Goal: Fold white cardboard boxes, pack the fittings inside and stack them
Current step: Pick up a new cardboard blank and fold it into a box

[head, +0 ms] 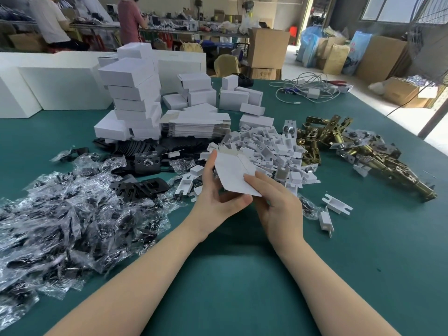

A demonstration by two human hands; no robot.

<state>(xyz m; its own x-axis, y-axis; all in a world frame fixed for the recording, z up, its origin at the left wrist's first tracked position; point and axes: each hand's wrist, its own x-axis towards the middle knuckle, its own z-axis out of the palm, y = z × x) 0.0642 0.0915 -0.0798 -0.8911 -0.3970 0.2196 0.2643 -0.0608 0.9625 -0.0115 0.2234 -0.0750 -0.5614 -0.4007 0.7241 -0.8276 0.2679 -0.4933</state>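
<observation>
Above the green table (218, 275), a flat white box blank (234, 172) sat between both hands. The left hand (215, 197) gripped its left edge, thumb beneath and fingers behind. The right hand (278, 204) pinched its lower right corner.

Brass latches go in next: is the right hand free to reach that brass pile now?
Probably not yet: the right hand grips the flat white box along with the left hand. The brass pile lies unobstructed.
</observation>
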